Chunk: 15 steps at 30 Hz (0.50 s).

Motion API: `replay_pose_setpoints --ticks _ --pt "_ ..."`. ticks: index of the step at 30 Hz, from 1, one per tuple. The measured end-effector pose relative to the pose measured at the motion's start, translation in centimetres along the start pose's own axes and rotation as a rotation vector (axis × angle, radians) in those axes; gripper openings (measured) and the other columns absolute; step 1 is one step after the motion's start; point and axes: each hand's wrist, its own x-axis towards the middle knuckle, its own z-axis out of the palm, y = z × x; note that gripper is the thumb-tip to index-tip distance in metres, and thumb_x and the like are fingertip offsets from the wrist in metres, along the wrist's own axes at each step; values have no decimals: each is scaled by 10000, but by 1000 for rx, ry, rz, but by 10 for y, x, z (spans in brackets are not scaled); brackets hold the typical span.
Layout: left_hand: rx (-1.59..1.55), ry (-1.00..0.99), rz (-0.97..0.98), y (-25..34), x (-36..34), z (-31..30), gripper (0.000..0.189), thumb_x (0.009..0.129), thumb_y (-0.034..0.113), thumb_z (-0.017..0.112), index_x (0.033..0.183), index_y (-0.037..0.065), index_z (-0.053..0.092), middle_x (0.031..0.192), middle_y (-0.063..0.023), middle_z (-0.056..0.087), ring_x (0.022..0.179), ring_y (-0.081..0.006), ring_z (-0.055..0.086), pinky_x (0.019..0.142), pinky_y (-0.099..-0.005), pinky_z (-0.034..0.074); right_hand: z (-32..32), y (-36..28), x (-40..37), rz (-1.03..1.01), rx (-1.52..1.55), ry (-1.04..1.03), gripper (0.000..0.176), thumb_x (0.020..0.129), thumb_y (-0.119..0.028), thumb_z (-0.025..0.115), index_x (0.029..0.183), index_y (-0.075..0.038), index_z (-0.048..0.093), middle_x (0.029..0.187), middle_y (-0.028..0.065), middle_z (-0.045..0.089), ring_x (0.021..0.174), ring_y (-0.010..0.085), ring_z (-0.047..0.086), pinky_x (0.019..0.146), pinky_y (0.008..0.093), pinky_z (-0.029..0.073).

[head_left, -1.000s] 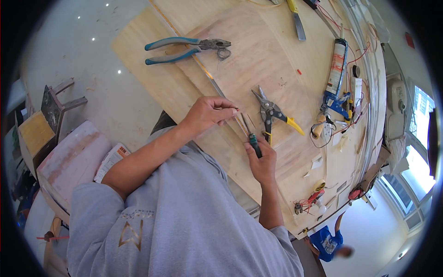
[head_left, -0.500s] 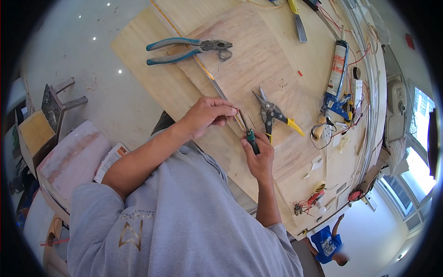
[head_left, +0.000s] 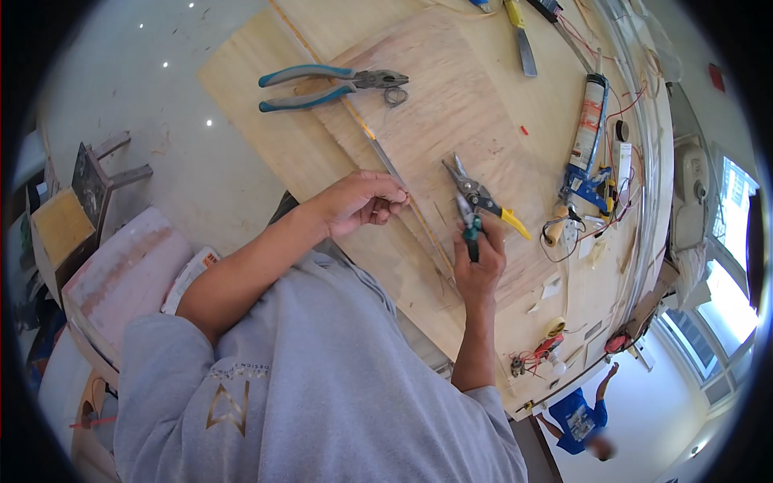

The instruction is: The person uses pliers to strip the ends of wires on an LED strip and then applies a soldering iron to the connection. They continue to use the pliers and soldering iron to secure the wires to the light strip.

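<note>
Head view: L hand (head_left: 366,201) hovers by the tabletop (head_left: 451,88) front edge, fingers pinched together on sth. too small to tell, R hand (head_left: 481,262) upright w/ fingers clamped on green screwdriver (head_left: 472,233) beside tin snips (head_left: 481,196), bare plywood toward pliers (head_left: 330,84).

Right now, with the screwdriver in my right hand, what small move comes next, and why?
Probably bring the screwdriver in the right hand across to the left hand, whose fingers pinch a small piece beside the thin strip on the board. The tool sits apart from that spot, by the yellow-handled snips, so tip and piece do not meet yet.
</note>
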Motion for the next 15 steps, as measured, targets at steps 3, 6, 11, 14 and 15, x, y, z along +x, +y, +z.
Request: replay_pose_setpoints --ticks 3,6,11,14,15 --pt "34 -69 -14 1 2 -2 77 831 122 610 857 51 623 764 -19 603 613 -74 532 571 -217 435 -1 2 3 -131 -92 -45 179 713 -52 719 868 21 665 1225 99 579 1164 275 517 1027 449 335" --pt "69 -122 -40 4 7 -8 90 833 154 613 862 70 627 762 -8 608 614 -63 537 580 -210 440 2 4 7 -196 -197 -41 195 695 -81 727 865 -1 676 1234 61 578 1188 256 505 1075 481 274" --pt "66 -176 -72 9 10 -10 87 823 157 615 851 74 623 750 -13 608 611 -71 532 586 -224 436 8 11 12 -225 -140 -61 189 693 -62 735 864 -3 678 1196 65 592 1147 253 532 1062 503 285" --pt "46 -189 -77 9 11 -10 83 818 149 613 842 70 621 741 -17 608 598 -75 525 589 -231 431 12 12 15 -269 -120 -58 188 683 -62 743 845 -1 673 1132 66 606 1088 252 553 1043 497 311" --pt "46 -187 -82 10 11 -10 81 817 145 611 838 68 621 740 -17 607 597 -76 523 591 -232 429 12 12 16 -284 -120 -57 188 678 -61 746 838 1 670 1115 69 607 1069 256 557 1032 494 326"
